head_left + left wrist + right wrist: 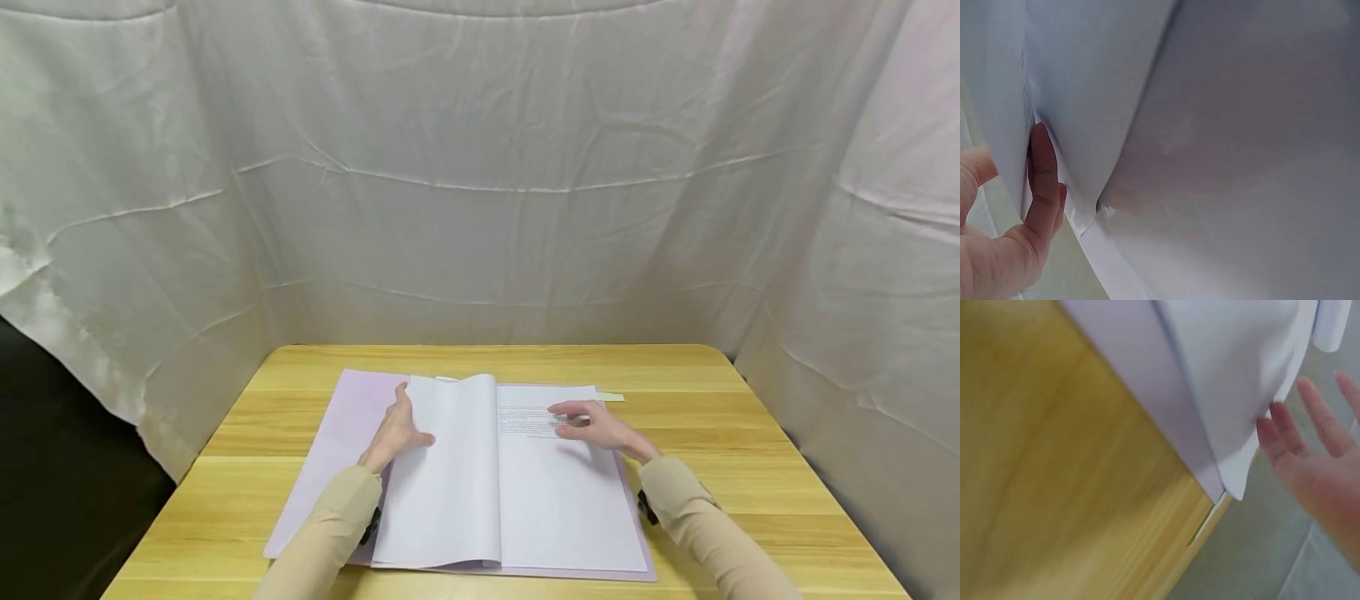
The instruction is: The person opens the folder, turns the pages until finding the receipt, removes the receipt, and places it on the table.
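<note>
A lilac folder [352, 408] lies spread on the table with white sheets in it. On its left side, turned sheets [453, 475] bend up from the fold. My left hand [393, 435] holds their left edge, thumb over the paper. In the left wrist view, the fingers [1044, 169] of that hand reach behind a page [997, 81], with the thumb side across from them. Over the printed right page [570, 500], my right hand [596, 423] is spread with gently bent fingers. In the right wrist view, its fingertips [1277, 412] are right at the paper [1229, 375].
A pale strip [611, 397] sticks out past the folder's upper right corner. Wood-grain table [735, 467] surrounds the folder. Grey-white cloth [517, 242] hangs behind and at both sides, and a dark area [67, 458] lies at the far left.
</note>
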The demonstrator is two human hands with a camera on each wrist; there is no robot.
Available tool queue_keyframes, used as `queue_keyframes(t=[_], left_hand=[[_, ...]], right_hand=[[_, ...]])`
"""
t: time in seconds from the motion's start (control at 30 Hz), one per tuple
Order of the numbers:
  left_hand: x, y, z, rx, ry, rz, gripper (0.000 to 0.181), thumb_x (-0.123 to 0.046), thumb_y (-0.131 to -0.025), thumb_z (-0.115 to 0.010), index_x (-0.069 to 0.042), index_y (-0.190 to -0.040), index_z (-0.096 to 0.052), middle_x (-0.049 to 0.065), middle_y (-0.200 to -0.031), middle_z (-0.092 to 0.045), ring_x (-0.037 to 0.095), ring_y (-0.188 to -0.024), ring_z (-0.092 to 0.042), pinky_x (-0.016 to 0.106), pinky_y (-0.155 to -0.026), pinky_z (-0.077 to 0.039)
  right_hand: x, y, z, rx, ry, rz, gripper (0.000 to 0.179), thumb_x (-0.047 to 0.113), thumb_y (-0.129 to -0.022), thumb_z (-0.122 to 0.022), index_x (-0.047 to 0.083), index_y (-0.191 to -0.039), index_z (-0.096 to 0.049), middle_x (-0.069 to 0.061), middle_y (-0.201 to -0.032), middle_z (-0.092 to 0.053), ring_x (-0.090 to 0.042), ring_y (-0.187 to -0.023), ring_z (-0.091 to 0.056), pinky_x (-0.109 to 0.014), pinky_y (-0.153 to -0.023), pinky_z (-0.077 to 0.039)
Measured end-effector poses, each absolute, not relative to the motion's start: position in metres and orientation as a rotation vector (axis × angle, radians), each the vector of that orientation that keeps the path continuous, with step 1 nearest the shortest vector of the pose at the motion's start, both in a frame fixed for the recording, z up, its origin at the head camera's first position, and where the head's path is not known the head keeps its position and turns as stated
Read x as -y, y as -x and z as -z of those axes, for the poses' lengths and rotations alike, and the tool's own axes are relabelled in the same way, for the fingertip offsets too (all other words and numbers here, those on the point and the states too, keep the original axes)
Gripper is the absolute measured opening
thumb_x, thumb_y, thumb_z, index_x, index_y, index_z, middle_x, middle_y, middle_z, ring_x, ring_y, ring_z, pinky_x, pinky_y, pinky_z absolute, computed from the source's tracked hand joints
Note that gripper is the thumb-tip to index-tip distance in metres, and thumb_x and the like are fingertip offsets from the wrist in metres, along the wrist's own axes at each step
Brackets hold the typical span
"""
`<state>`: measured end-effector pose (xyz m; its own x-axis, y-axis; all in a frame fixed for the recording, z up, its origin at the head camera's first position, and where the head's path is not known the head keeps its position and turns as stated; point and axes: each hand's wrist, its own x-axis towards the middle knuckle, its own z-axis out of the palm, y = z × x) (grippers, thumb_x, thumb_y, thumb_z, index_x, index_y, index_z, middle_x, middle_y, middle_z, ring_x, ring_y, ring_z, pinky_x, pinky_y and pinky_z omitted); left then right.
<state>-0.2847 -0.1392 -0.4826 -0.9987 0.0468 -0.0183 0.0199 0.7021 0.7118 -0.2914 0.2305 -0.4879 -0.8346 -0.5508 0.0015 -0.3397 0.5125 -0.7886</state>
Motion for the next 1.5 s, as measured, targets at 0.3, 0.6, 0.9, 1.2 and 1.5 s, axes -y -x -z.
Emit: queue_keyframes(t=[0.3, 0.6, 0.9, 1.2, 1.5], left_hand=[[0.139, 0.285, 0.488, -2.924, -0.076, -1.124, 0.115, 0.005, -0.067, -0.087, 0.012, -0.154, -0.011, 0.043, -0.146, -0.04, 0.055, -0.135, -0.044, 0.061, -0.114, -0.039], [0.138, 0.285, 0.491, -2.949, -0.076, -1.06, 0.111, 0.004, -0.068, -0.087, 0.014, -0.153, -0.015, 0.046, -0.147, -0.033, 0.059, -0.134, -0.042, 0.065, -0.116, -0.034], [0.137, 0.283, 0.491, -3.034, -0.112, -1.001, 0.108, 0.002, -0.064, -0.089, 0.019, -0.147, -0.023, 0.043, -0.137, -0.042, 0.054, -0.124, -0.044, 0.06, -0.112, -0.039], [0.136, 0.284, 0.491, -2.916, -0.223, -1.058, 0.095, 0.01, -0.072, -0.078, 0.02, -0.149, -0.023, 0.039, -0.155, -0.029, 0.053, -0.146, -0.027, 0.059, -0.125, -0.022], [0.135, 0.283, 0.489, -2.816, -0.297, -1.093, 0.084, 0.016, -0.073, -0.068, 0.018, -0.147, -0.028, 0.034, -0.157, -0.032, 0.05, -0.143, -0.037, 0.055, -0.12, -0.034]], right_hand=[[-0.239, 0.304, 0.493, -2.68, 0.66, 1.157, 0.048, 0.013, -0.094, -0.068, -0.008, -0.135, -0.055, -0.033, -0.143, -0.052, -0.057, -0.141, -0.035, -0.074, -0.116, -0.024], [-0.244, 0.316, 0.501, -2.824, 0.499, 1.037, 0.054, 0.014, -0.091, -0.071, -0.006, -0.138, -0.054, -0.036, -0.147, -0.046, -0.057, -0.14, -0.036, -0.07, -0.117, -0.027], [-0.244, 0.326, 0.504, -2.906, 0.496, 0.955, 0.056, 0.013, -0.09, -0.071, -0.009, -0.137, -0.052, -0.04, -0.148, -0.04, -0.059, -0.139, -0.035, -0.07, -0.118, -0.025], [-0.242, 0.334, 0.507, -2.97, 0.43, 0.968, 0.052, 0.01, -0.086, -0.074, -0.007, -0.132, -0.058, -0.036, -0.138, -0.051, -0.055, -0.131, -0.044, -0.068, -0.114, -0.033], [-0.24, 0.339, 0.503, -3.057, 0.312, 1.047, 0.05, 0.003, -0.084, -0.072, -0.008, -0.131, -0.059, -0.037, -0.135, -0.051, -0.054, -0.128, -0.044, -0.066, -0.11, -0.037]])
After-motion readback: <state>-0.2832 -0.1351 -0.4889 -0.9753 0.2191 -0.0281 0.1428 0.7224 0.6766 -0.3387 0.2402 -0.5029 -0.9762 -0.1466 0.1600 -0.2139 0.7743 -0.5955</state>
